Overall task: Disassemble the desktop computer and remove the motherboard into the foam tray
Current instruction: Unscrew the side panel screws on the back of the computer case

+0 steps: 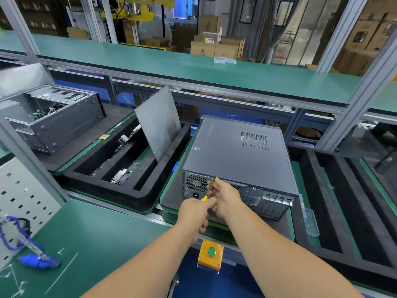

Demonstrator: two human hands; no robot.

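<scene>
- Foam tray (137,195): black, slotted, left of the computer; a grey side panel (158,123) leans in its far slot and boards lie in the other slots.
- Left hand (196,214): fingers curled round the yellow handle of a screwdriver (208,189); grip narrow, holding the tool.
- Screwdriver long axis: runs from the handle at near-left up and away to the tip at far-right, meeting the rear face of the desktop computer (238,155) near its top edge, just right of the fan grille (196,182).
- Right hand (225,195): fingers pinch the shaft near the tip and steady it against the case.
- Computer: lies closed on the green-edged pallet (169,190), rear face nearest the person, lid uppermost.
- Judgement: step in hand is the rear lid screw; the motherboard is inside and hidden.
</scene>
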